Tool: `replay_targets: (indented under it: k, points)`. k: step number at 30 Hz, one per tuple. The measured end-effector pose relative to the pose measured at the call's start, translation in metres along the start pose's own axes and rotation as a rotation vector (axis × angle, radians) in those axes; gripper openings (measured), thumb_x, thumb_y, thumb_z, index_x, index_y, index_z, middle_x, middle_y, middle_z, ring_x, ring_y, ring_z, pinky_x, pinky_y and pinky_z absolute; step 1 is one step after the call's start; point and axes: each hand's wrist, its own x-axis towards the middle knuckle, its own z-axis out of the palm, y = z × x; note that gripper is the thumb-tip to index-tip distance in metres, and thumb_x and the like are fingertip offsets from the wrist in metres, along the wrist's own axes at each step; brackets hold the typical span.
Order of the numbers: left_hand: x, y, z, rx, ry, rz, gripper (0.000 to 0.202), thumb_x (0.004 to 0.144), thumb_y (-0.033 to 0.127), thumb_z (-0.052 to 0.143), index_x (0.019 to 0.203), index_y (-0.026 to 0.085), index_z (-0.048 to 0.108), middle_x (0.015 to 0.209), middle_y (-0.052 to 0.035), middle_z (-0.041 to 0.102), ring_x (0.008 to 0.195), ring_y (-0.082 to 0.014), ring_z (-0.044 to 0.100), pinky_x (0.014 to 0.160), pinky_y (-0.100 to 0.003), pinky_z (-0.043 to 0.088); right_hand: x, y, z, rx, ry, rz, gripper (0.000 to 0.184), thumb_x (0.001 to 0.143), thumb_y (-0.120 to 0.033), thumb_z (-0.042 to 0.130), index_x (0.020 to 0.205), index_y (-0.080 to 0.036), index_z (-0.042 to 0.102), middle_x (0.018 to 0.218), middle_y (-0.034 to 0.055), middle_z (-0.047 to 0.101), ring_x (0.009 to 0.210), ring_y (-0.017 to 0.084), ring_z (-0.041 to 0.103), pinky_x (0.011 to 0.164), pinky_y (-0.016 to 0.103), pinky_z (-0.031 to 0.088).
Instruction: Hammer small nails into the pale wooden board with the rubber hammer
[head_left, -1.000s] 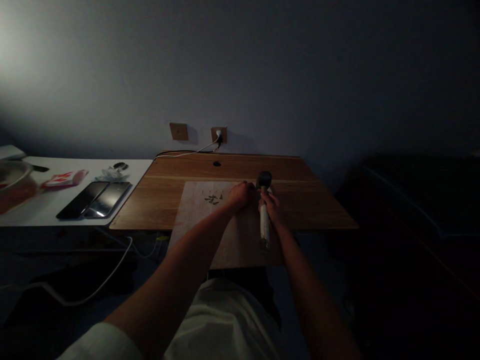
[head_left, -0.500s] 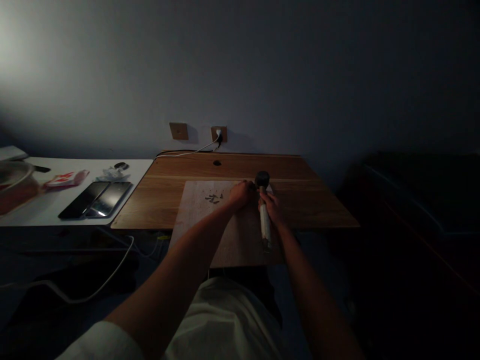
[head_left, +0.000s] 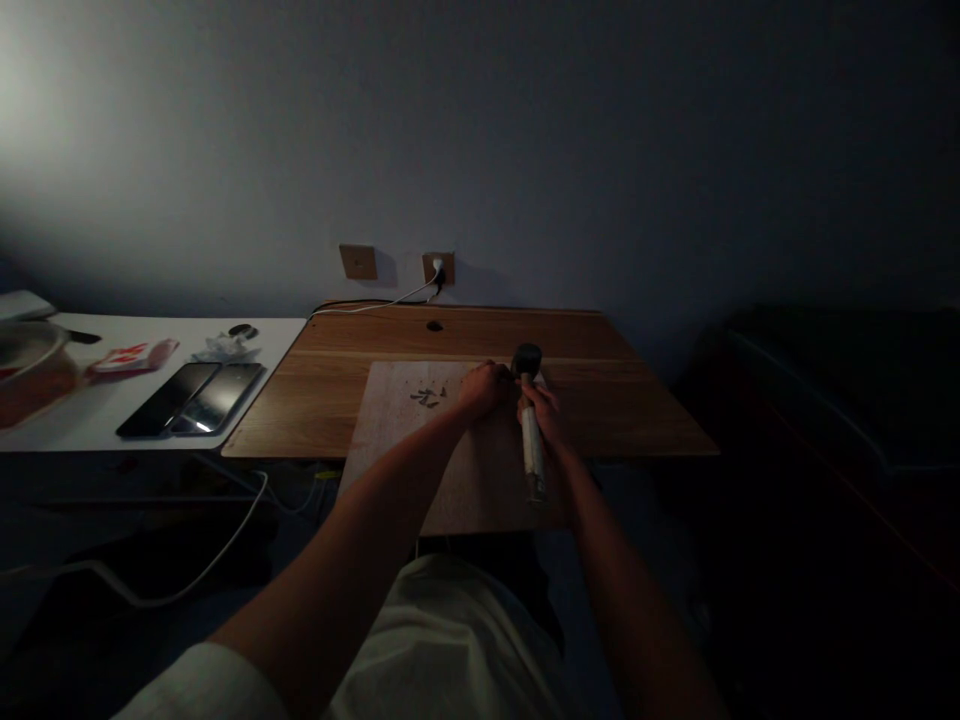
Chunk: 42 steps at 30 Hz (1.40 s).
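Observation:
My right hand (head_left: 550, 415) is wrapped round the upper handle of a hammer (head_left: 532, 440), close under its dark head. The pale handle slopes toward me past the hand. Just left of the hammer head, my left hand (head_left: 481, 388) is closed, its fingertips pinched at the far right part of a pale wooden board (head_left: 381, 425). What those fingers hold is too dark and small to make out. Several small dark pieces that look like nails or screws (head_left: 424, 398) lie loose on the board, left of my left hand. Behind them runs a row of tiny dark marks.
Under the board is a brown wooden desk (head_left: 300, 400). A white table (head_left: 90, 440) at left carries two dark phone-like slabs (head_left: 191, 395), a red-and-white packet (head_left: 135, 357), crumpled clear plastic (head_left: 227, 347) and a round tub (head_left: 34, 370). Cables run to a wall socket (head_left: 448, 258).
The hammer has shifted very slightly, its head a touch to the right and its handle end with it. My left hand stays where it was.

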Motion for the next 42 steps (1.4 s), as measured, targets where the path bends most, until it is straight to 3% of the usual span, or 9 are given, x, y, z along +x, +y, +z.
replay_targets:
  k: [4, 8, 15, 20, 26, 30, 38, 42]
  points:
    - [0.001, 0.0, 0.002, -0.004, 0.008, -0.006, 0.028, 0.093, 0.034, 0.055, 0.111, 0.023, 0.073, 0.114, -0.007, 0.071, 0.101, -0.0205, 0.068, 0.087, -0.026, 0.051, -0.003, -0.005, 0.002, 0.07, -0.009, 0.003, 0.053, 0.074, -0.067, 0.066, 0.102, -0.022, 0.062, 0.055, -0.0084, 0.045, 0.046, 0.011, 0.049, 0.042, 0.023, 0.039]
    - [0.0, 0.001, 0.0, -0.023, 0.011, -0.022, 0.028, 0.091, 0.034, 0.058, 0.113, 0.023, 0.072, 0.117, -0.0064, 0.071, 0.104, -0.0207, 0.067, 0.089, -0.026, 0.051, -0.006, -0.013, -0.002, 0.19, -0.034, 0.087, 0.044, 0.081, -0.058, 0.062, 0.11, -0.026, 0.057, 0.07, -0.0057, 0.054, 0.053, 0.011, 0.054, 0.045, 0.023, 0.043]
    - [0.011, -0.006, 0.0, -0.26, 0.059, -0.077, 0.028, 0.094, 0.03, 0.052, 0.108, 0.02, 0.073, 0.111, -0.0051, 0.075, 0.104, -0.0188, 0.068, 0.092, -0.027, 0.051, -0.001, -0.036, -0.026, 0.107, -0.127, 0.229, 0.02, 0.083, -0.042, 0.061, 0.084, -0.023, 0.056, 0.06, -0.0077, 0.045, 0.036, 0.007, 0.03, 0.033, 0.021, 0.025]
    - [0.021, -0.017, -0.005, -0.449, 0.022, -0.149, 0.037, 0.097, 0.026, 0.039, 0.11, 0.015, 0.073, 0.104, -0.0056, 0.076, 0.091, -0.0161, 0.07, 0.083, -0.026, 0.054, -0.008, -0.034, -0.036, -0.056, -0.13, 0.267, 0.025, 0.078, -0.039, 0.07, 0.078, -0.023, 0.051, 0.058, -0.0082, 0.049, 0.035, 0.006, 0.035, 0.033, 0.02, 0.027]
    - [0.008, -0.013, -0.006, -0.217, -0.039, 0.013, 0.028, 0.084, 0.026, 0.065, 0.11, 0.019, 0.074, 0.111, -0.0073, 0.073, 0.097, -0.0185, 0.069, 0.087, -0.026, 0.053, -0.02, -0.028, -0.054, -0.339, -0.053, 0.244, 0.023, 0.078, -0.031, 0.072, 0.085, -0.023, 0.051, 0.047, -0.0105, 0.052, 0.032, 0.009, 0.047, 0.032, 0.018, 0.034]
    - [0.0, 0.001, -0.007, -0.088, 0.003, -0.066, 0.027, 0.084, 0.031, 0.066, 0.108, 0.023, 0.076, 0.117, -0.0081, 0.069, 0.099, -0.0213, 0.068, 0.087, -0.028, 0.053, -0.021, -0.033, -0.059, -0.466, -0.069, 0.206, 0.023, 0.08, -0.029, 0.071, 0.072, -0.022, 0.049, 0.043, -0.0082, 0.052, 0.031, 0.01, 0.047, 0.03, 0.019, 0.034]
    - [0.001, 0.002, -0.005, -0.067, 0.0, -0.083, 0.028, 0.089, 0.032, 0.059, 0.111, 0.028, 0.077, 0.121, -0.0061, 0.069, 0.103, -0.0211, 0.068, 0.088, -0.027, 0.052, -0.011, -0.042, -0.042, -0.524, -0.079, 0.066, 0.032, 0.085, -0.047, 0.065, 0.074, -0.024, 0.045, 0.047, -0.0107, 0.048, 0.032, 0.009, 0.046, 0.032, 0.02, 0.036]
    - [0.001, -0.002, -0.004, -0.085, -0.017, -0.056, 0.027, 0.088, 0.031, 0.062, 0.11, 0.027, 0.077, 0.119, -0.0065, 0.07, 0.105, -0.0216, 0.068, 0.091, -0.027, 0.052, -0.007, -0.045, -0.031, -0.554, -0.072, 0.027, 0.031, 0.086, -0.048, 0.063, 0.076, -0.024, 0.045, 0.05, -0.0103, 0.05, 0.031, 0.008, 0.044, 0.031, 0.02, 0.034]
